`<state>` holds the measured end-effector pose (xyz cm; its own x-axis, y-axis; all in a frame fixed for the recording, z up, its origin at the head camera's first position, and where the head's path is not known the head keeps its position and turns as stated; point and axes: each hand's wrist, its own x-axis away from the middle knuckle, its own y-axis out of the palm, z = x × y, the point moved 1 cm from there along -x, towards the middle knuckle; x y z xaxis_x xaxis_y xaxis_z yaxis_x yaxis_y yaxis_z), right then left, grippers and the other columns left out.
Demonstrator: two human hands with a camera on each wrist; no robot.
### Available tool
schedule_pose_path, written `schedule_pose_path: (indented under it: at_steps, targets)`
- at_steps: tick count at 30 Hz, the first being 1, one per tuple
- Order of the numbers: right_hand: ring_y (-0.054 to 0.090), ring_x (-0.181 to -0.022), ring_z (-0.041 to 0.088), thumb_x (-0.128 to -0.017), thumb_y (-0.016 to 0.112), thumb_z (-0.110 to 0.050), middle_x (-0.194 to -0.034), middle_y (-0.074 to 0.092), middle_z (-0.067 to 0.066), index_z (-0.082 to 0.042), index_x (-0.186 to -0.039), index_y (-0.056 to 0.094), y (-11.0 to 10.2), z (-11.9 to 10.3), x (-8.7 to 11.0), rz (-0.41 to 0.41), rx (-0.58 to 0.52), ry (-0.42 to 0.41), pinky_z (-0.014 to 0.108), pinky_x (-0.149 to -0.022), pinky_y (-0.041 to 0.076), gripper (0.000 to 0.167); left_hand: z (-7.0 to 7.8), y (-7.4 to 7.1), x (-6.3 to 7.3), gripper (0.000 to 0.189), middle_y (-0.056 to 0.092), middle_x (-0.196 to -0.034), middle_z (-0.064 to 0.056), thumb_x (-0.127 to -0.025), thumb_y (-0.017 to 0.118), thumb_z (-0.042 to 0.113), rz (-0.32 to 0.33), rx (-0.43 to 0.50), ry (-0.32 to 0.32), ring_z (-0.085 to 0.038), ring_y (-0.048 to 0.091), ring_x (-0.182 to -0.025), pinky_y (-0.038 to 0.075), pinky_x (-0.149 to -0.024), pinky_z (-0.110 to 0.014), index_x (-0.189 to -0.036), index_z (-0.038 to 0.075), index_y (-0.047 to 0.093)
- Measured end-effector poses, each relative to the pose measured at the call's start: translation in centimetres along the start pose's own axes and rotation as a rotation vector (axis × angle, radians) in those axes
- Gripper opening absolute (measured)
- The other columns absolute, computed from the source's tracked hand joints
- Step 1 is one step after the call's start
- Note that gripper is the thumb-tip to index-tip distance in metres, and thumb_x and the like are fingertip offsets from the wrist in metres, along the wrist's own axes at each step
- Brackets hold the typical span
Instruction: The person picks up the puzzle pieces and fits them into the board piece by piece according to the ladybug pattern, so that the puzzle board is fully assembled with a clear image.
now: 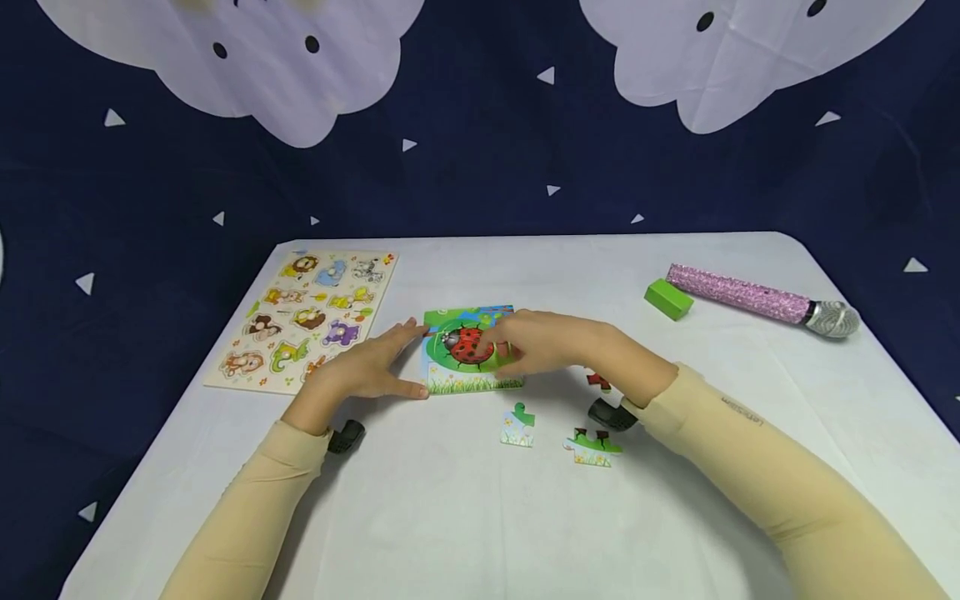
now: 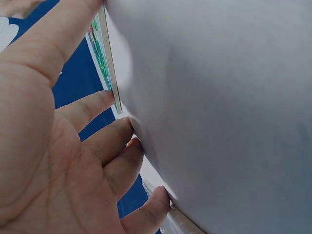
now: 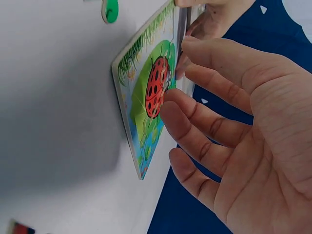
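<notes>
A square ladybug puzzle board point(image 1: 457, 383) lies flat on the white table, its ladybug picture facing up. At its left edge my left hand point(image 1: 371, 362) is spread, the thumb near the lower left corner and the index finger near the upper one. Side-on in the left wrist view, the board's edge point(image 2: 109, 63) lies against the thumb and index finger. My right hand point(image 1: 551, 337) is above the board's right part. In the right wrist view its fingers point(image 3: 195, 131) are loosely bent over the ladybug picture point(image 3: 157, 87), with nothing between them.
Loose puzzle pieces lie in front of the board: a grassy one point(image 1: 517, 427), a wider one point(image 1: 592, 450) and a partly hidden red one point(image 1: 598, 381). An animal peg board point(image 1: 258, 379) lies left. A green block point(image 1: 668, 299) and a pink glittery microphone point(image 1: 738, 293) lie right.
</notes>
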<state>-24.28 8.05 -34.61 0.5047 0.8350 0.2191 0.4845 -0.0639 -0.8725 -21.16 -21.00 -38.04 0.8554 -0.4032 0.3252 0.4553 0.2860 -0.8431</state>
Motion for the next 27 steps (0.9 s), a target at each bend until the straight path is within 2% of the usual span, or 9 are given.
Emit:
schedule_pose_path:
  at_steps: [8, 16, 21, 27]
  targets:
    - [0.06, -0.085, 0.005, -0.099, 0.079, -0.029, -0.1, 0.071, -0.007, -0.015, -0.137, 0.071, 1.0, -0.5, 2.1, -0.012, -0.029, -0.02, 0.027, -0.085, 0.054, 0.041, 0.1, -0.1, 0.0, 0.109, 0.009, -0.181, -0.017, -0.09, 0.086, 0.048, 0.002, 0.006, -0.008, -0.041, 0.009, -0.168, 0.016, -0.135, -0.064, -0.173, 0.014, 0.023]
    - [0.056, -0.08, 0.008, -0.094, 0.085, -0.031, -0.092, 0.068, -0.006, -0.017, -0.132, 0.074, 2.3, -0.9, 3.4, -0.021, -0.084, -0.027, 0.025, -0.078, 0.05, 0.043, 0.1, -0.1, 0.2, 0.108, 0.008, -0.181, -0.017, -0.091, 0.086, 0.047, -0.001, 0.014, -0.011, -0.041, 0.008, -0.168, 0.016, -0.135, -0.065, -0.173, 0.014, 0.023]
    - [0.059, -0.085, 0.008, -0.091, 0.088, -0.03, -0.096, 0.069, -0.006, -0.017, -0.133, 0.073, 3.1, -0.9, 3.8, -0.025, -0.096, -0.032, 0.024, -0.082, 0.052, 0.046, 0.0, -0.1, 0.1, 0.108, 0.008, -0.181, -0.017, -0.091, 0.085, 0.048, -0.004, 0.008, -0.018, -0.041, 0.009, -0.168, 0.017, -0.134, -0.066, -0.173, 0.015, 0.023]
    - [0.056, -0.087, 0.006, -0.088, 0.09, -0.028, -0.1, 0.066, -0.007, -0.019, -0.13, 0.074, 3.7, -1.1, 4.1, -0.027, -0.072, -0.01, 0.026, -0.086, 0.051, 0.045, 0.1, -0.1, 0.1, 0.109, 0.008, -0.182, -0.016, -0.09, 0.085, 0.049, -0.003, 0.005, -0.019, -0.041, 0.009, -0.168, 0.017, -0.134, -0.066, -0.173, 0.016, 0.022]
